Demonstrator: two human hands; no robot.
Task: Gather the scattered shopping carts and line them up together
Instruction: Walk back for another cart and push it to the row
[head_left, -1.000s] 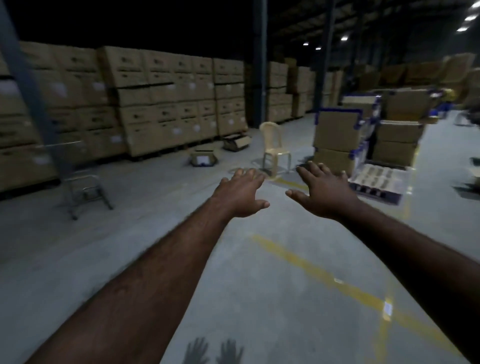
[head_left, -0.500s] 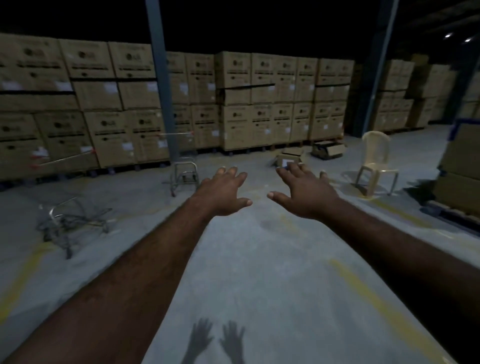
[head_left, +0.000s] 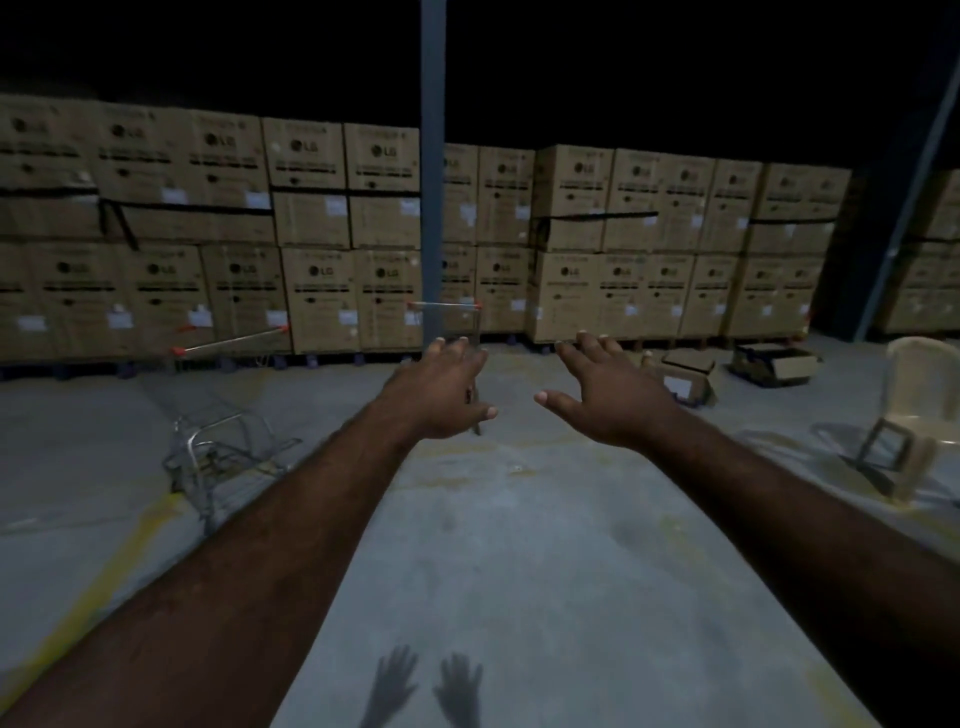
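In the head view, both arms are stretched forward over the concrete floor (head_left: 519, 571). The left hand (head_left: 441, 397) is held palm down, its fingers (head_left: 460, 356) straight and slightly spread, and nothing is gripped by it. The right hand (head_left: 610, 400) is held the same way, flat and empty. Their shadows (head_left: 426, 686) are cast on the floor at six o'clock.

With twelve o'clock taken as straight ahead, the nearer shopping cart (head_left: 223, 452) is seen at ten o'clock, well apart from both hands, with its red-tipped handle (head_left: 231, 340) slanting above the wire frame. Whether it stands upright or is tipped cannot be told in the dim, blurred picture. A second cart (head_left: 462, 306) is found at twelve o'clock, just beside the blue pillar (head_left: 432, 156). Only its handle bar and a strip of frame are shown, the rest being covered by the left hand. A wall of stacked cardboard boxes (head_left: 311, 234) is set behind both carts. Two opened cartons (head_left: 685, 382) lie at one o'clock and a plastic chair (head_left: 919, 415) stands at two o'clock.

The task is judged to be at its very start. The two carts are apart from each other, neither is touched, and no row is formed. Each cart has yet to be reached, gripped by its handle, wheeled to one spot and lined up with the other
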